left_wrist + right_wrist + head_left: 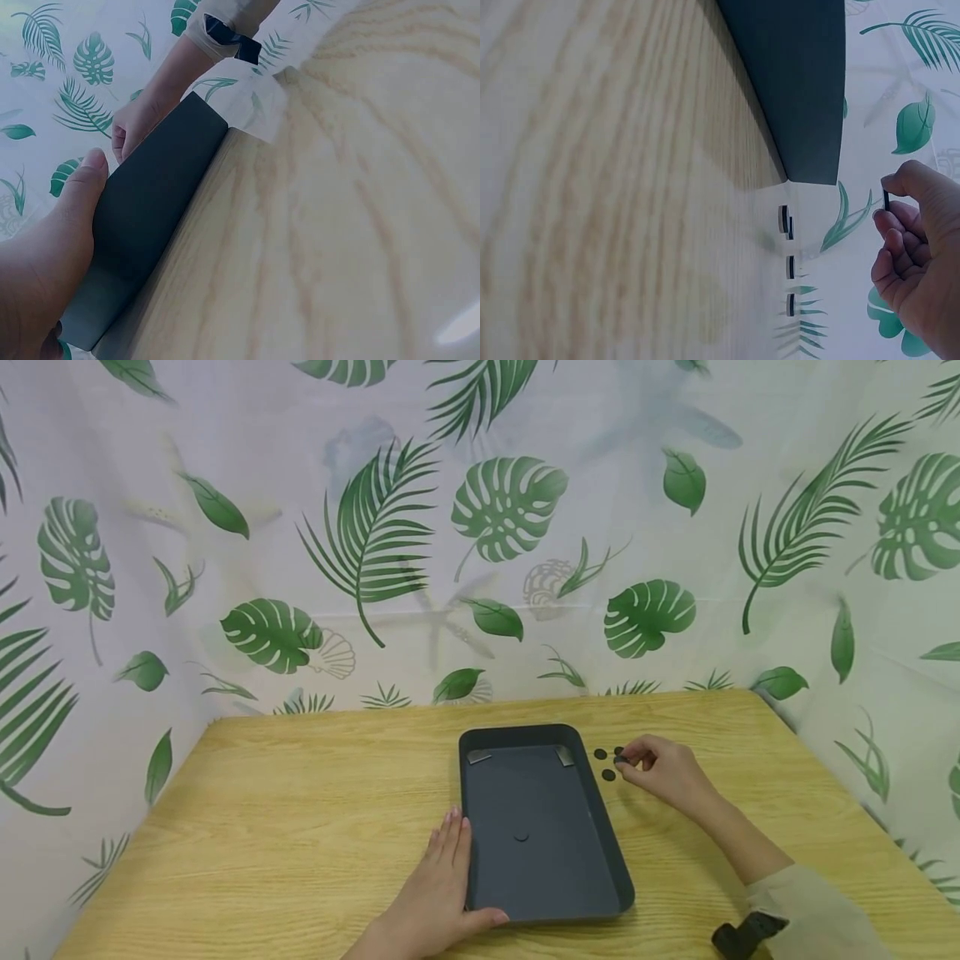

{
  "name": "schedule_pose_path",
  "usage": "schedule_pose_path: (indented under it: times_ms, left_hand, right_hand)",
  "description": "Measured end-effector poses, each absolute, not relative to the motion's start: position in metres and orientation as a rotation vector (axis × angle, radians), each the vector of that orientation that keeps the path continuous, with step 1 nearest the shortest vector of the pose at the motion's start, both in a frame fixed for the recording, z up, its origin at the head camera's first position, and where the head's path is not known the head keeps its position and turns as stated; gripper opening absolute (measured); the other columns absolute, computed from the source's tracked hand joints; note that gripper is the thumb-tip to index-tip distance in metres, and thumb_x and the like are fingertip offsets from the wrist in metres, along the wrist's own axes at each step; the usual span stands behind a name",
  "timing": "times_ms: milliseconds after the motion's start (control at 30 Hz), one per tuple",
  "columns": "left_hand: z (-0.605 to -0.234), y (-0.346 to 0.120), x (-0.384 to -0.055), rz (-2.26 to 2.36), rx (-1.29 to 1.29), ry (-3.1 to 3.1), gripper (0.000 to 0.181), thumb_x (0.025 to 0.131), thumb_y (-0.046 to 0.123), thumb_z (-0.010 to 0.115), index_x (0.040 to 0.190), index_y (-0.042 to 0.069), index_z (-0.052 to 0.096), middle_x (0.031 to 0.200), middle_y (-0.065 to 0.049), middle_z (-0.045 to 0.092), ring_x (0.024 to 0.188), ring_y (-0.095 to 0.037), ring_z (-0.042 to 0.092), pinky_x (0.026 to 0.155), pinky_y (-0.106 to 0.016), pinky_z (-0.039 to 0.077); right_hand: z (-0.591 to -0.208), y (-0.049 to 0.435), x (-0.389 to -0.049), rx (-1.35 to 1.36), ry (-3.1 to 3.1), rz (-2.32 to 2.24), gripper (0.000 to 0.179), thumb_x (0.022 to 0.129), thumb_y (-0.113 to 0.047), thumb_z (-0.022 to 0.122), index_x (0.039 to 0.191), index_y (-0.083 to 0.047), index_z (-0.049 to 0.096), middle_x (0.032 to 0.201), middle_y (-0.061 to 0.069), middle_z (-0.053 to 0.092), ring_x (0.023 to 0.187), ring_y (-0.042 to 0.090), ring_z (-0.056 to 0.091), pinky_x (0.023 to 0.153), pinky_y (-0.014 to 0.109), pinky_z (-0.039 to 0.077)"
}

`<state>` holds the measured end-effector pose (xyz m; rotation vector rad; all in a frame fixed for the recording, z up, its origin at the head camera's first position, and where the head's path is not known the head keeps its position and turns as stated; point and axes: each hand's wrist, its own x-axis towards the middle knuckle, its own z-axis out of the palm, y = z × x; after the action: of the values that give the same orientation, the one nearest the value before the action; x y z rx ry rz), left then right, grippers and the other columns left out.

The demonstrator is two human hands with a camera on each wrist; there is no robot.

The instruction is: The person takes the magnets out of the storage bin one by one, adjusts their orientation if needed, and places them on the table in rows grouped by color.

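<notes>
A dark grey rectangular tray (540,835) lies on the wooden table, with a small curved mark on its floor. My left hand (438,885) rests against the tray's near left corner, straight fingers along the left side and thumb by the near edge. To the right of the tray, my right hand (667,772) pinches a small black disc (886,197) between thumb and fingertips, held above the table. Several similar discs sit beside the tray's right wall, among them one disc (608,775) nearest me and another (790,304) in the right wrist view.
Inside the tray's far corners are two silvery metal pieces, one at left (478,757) and one at right (565,756). The wooden table (300,827) extends to both sides. A leaf-patterned curtain (420,527) stands behind it. A black strap (750,933) circles the right sleeve.
</notes>
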<state>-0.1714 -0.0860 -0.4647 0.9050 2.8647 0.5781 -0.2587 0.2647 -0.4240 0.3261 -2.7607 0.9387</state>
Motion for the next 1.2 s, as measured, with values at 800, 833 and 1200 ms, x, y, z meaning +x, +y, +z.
schedule_pose_path:
  times_ms: [800,833,1200]
  left_hand:
    - [-0.463,-0.086,-0.172,0.594,0.891,2.835,0.106,0.086,0.066,0.05,0.148,-0.009,0.01,0.156,-0.025,-0.002,0.144,-0.035,-0.002,0.114,-0.051,0.016]
    - [-0.463,-0.086,-0.172,0.593,0.891,2.833,0.106,0.086,0.066,0.05,0.148,-0.009,0.009,0.156,-0.025,-0.002,0.144,-0.035,-0.003,0.114,-0.051,0.016]
    - [-0.463,-0.087,-0.173,0.583,0.889,2.839,0.106,0.086,0.066,0.05,0.148,-0.008,0.009,0.156,-0.024,-0.003,0.145,-0.035,-0.003,0.114,-0.051,0.016]
  right_hand:
    - [-0.443,0.28,-0.271,0.259,-2.81,0.886,0.017,0.085,-0.015,0.068,0.094,-0.001,0.065,0.082,0.005,0.065,0.071,0.015,0.053,0.059,0.028,0.043]
    - [-0.444,0.281,-0.272,0.251,-2.816,0.887,0.017,0.086,-0.016,0.068,0.094,-0.001,0.065,0.082,0.005,0.065,0.071,0.015,0.053,0.059,0.029,0.043]
    - [-0.452,0.285,-0.279,0.213,-2.863,0.963,0.017,0.086,-0.015,0.067,0.092,0.0,0.064,0.08,0.005,0.062,0.072,0.015,0.054,0.061,0.03,0.045]
